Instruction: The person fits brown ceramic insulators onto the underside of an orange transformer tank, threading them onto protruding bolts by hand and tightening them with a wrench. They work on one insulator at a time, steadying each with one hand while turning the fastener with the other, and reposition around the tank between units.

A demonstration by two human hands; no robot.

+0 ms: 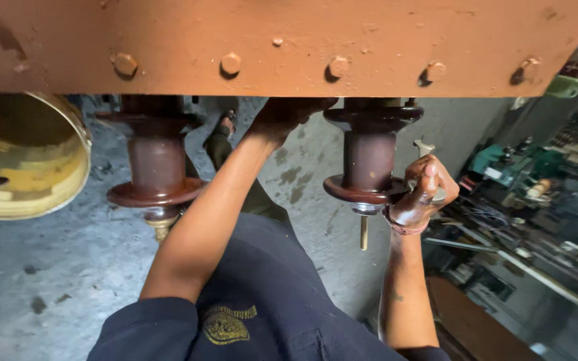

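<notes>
- Brown ribbed insulator point(369, 154) w/ threaded stud under rust-red flange point(289, 47): prob. heavy, stiff, glazed-slick, chips easy; best gripped at the narrow waist.
- My right hand point(426, 190) just beside its lower skirt, fingers curled round a spanner point(425, 148).
- My left hand point(282, 117) up under flange, between both insulators; grip hidden, can't tell.

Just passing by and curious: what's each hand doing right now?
Left hand: up against the brown insulator beneath the metal panel; grip cannot be told.
Right hand: closed on a spanner.

A glossy brown ribbed insulator point(369, 157) with a brass stud point(364, 232) projects from the rust-red flange point(289, 40).
</notes>
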